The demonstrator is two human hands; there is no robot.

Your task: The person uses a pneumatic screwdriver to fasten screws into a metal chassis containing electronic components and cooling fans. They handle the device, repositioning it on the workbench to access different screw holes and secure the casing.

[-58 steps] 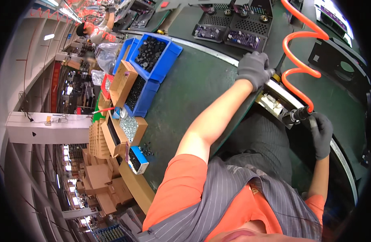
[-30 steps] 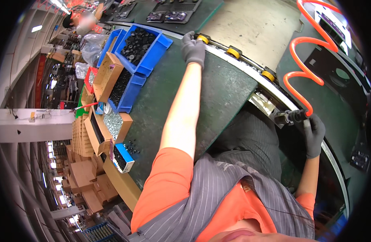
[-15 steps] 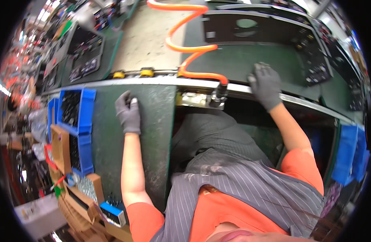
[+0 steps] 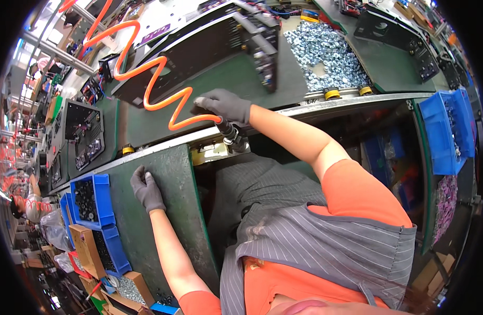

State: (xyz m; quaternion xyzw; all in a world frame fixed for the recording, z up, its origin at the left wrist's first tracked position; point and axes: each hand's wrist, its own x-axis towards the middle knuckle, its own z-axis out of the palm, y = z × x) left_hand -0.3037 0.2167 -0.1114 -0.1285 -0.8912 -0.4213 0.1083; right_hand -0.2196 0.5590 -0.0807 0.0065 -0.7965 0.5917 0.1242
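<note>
My left hand (image 4: 147, 190), in a grey glove, rests over the green worktop (image 4: 170, 178); its thumb stands apart from the fingers and nothing shows in it. My gloved right hand (image 4: 223, 105) reaches over the green board beyond the metal rail, its fingers extended leftward and nothing visible in them. Close beside that hand runs an orange coiled air hose (image 4: 181, 100), ending in a dark metal fitting (image 4: 232, 135) by the rail. Past the right hand stands a large black metal panel (image 4: 199, 55) with a round hole and attached parts.
Blue bins (image 4: 111, 197) of small black parts line the worktop's left side. Many shiny metal pieces (image 4: 325, 52) lie beyond the rail. At the right hangs another blue bin (image 4: 438, 136). Open cardboard boxes (image 4: 89, 252) stand at lower left; another black panel (image 4: 393, 39) is farther right.
The view has swung to the right, bringing the shiny pieces into sight. My right hand has shifted leftward along the board, close to the hose. My left hand stays over the worktop.
</note>
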